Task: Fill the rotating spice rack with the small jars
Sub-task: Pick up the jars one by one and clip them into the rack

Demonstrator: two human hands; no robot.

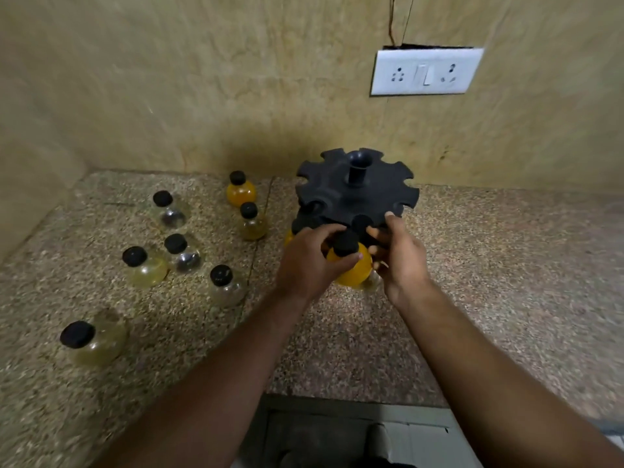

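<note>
A black rotating spice rack (pixel 358 194) with notched slots stands on the speckled stone counter (pixel 506 265) near the wall. My left hand (pixel 310 261) grips a round orange jar (pixel 353 270) with a black cap at the rack's front edge. My right hand (pixel 398 255) rests its fingers on the rack's rim, right beside the jar. Another black cap sits in a front slot of the rack, and part of an orange jar shows at its lower left. Several loose jars lie to the left, among them an orange one (pixel 240 190) and a pale one (pixel 93 339).
A white socket and switch plate (pixel 426 73) is on the wall above the rack. The wall corner closes the counter at far left. Below the counter's front edge, a grey box (pixel 371 437) is on the floor.
</note>
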